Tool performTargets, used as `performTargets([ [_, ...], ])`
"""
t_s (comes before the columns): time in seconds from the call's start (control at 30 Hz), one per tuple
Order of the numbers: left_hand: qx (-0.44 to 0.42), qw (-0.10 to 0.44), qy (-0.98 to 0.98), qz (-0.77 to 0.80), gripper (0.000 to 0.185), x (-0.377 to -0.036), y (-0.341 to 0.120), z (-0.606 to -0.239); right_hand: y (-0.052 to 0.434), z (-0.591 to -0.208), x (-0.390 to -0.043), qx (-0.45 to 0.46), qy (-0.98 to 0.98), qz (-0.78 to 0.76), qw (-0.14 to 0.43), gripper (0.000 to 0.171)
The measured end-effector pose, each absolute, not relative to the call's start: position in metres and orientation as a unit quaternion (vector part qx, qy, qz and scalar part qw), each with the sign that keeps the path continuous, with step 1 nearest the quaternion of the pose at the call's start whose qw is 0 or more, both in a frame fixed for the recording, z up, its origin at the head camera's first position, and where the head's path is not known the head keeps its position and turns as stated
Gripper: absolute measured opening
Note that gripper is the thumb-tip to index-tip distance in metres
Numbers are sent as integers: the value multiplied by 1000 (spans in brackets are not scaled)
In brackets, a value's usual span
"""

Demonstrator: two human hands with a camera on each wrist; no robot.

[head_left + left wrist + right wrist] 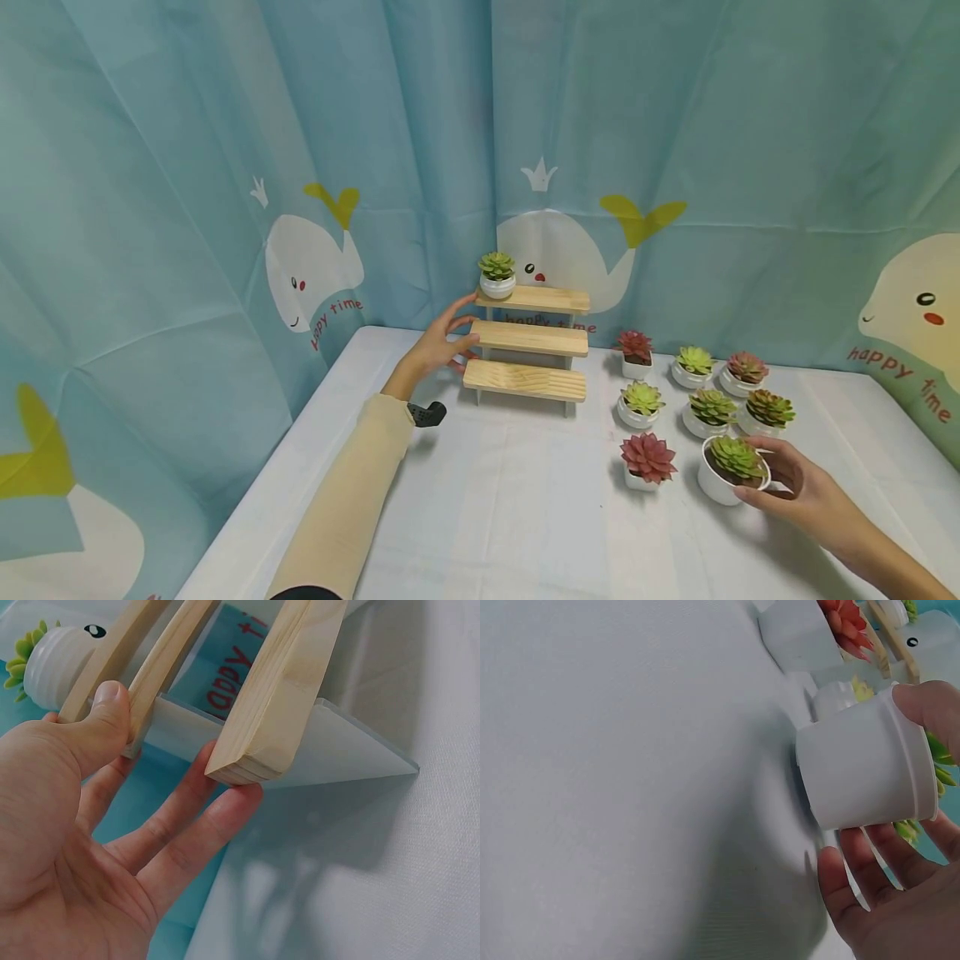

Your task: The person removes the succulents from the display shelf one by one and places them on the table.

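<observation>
A three-step wooden display stand (529, 337) stands at the back, with a green succulent in a white pot (497, 277) on its top step's left end. My left hand (435, 346) is at the stand's left side. Its spread, nearly straight fingers and thumb touch the ends of the wooden steps (262, 712). On the right, my right hand (798, 492) holds a larger white plastic pot (866, 761) with a green succulent (736, 457). The thumb lies at the rim, the fingers along the opposite side.
Several small potted succulents stand right of the stand: a dark red one (636, 348) at the back, a red one (648, 458) nearer, a yellow-green one (641, 400) between, others (712, 408) close behind the held pot. A blue whale-print curtain (675, 100) borders the white-covered table (525, 500).
</observation>
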State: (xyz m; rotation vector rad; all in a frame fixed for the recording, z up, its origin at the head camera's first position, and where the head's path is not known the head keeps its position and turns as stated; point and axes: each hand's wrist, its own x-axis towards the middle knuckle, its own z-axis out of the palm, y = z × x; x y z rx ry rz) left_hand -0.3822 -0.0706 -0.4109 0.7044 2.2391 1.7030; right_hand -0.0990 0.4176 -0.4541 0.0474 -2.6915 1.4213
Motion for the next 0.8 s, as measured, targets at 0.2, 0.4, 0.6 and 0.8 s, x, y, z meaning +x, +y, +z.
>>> performTargets([
  [0.2,239,121,768,582,75,-382,-70,-410,417,-457,-97,4,-885,462,47,58],
  [0.4,238,118,770,579,75,-381,-70,-409,417,-461,-95,14,-878,476,53,58],
  [0.6,241,115,772,578,75,-380,-70,-408,420,-463,-95,8,-880,473,34,59],
  [0.8,244,116,768,581,76,-379,-70,-409,420,-464,-94,0,-882,470,24,60],
])
